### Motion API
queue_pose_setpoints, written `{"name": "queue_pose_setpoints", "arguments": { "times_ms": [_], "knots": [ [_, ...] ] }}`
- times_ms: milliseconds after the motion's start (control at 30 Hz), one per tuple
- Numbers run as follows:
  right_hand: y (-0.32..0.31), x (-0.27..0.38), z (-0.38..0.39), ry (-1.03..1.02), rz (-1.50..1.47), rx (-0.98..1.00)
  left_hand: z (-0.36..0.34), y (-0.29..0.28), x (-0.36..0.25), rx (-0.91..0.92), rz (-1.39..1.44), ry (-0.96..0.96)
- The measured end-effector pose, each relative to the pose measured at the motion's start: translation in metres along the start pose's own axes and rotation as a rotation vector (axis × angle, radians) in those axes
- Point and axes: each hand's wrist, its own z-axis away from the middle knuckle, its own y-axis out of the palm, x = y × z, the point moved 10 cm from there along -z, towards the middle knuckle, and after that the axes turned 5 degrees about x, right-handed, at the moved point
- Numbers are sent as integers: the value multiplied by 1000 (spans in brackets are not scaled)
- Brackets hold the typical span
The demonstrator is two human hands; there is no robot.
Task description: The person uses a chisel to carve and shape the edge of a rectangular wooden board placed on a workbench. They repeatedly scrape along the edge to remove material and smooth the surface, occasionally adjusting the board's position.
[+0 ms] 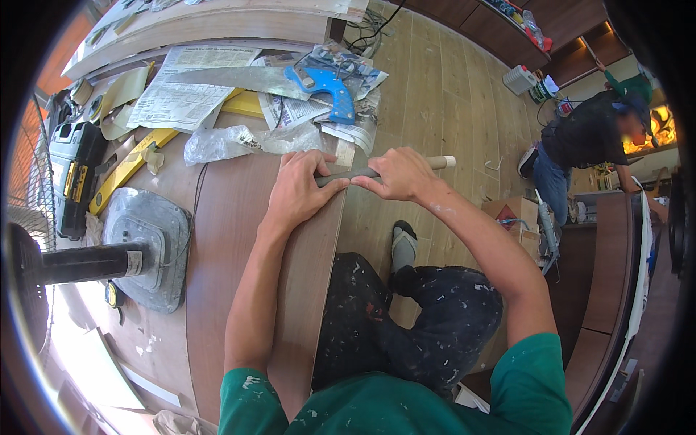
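Both hands hold one slim wooden stick point(439, 162) lying crosswise at the edge of a brown wooden worktop point(290, 319). Its pale end sticks out past my right hand; the part between my hands is dark grey, perhaps a wrap of sandpaper. My left hand point(301, 185) pinches the grey part with thumb and fingers, above the worktop edge. Closed over the stick farther right is my right hand point(399, 174), its thumb pointing toward the left one. Just beyond my hands lie crumpled clear plastic point(250, 143) and a handsaw point(322, 85) with a blue handle, on newspaper point(181, 101).
Left on the worktop are a yellow spirit level point(130, 170), a tool case point(72, 174), a fan with a grey base point(148, 239) and a tape measure point(114, 295). A person point(591, 134) bends over at right, near a cardboard box point(513, 217) and a caulking gun point(547, 228).
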Motion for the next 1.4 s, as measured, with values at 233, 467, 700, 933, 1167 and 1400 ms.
{"name": "queue_pose_setpoints", "arguments": {
  "times_ms": [233, 467, 700, 933, 1167, 1400],
  "knots": [
    [-2, -4, -3, 10, -5, 2, -2, -4, -5, -36, -19, 12],
    [-6, 0, 2, 21, 1, -81, -2, -2, 1, 28, -5, -53],
    [0, -3, -7, -24, 38, -5, -1, -4, -3, -54, -9, 46],
    [-3, -5, -11, -34, 51, -21, -4, -2, 2, 29, -2, -32],
    [-5, -1, -1, 2, 24, -100, -3, -4, 2, 19, -10, -54],
    [1, -4, -9, -45, 39, -66, -3, 1, 5, 16, -16, -33]
  ]
}}
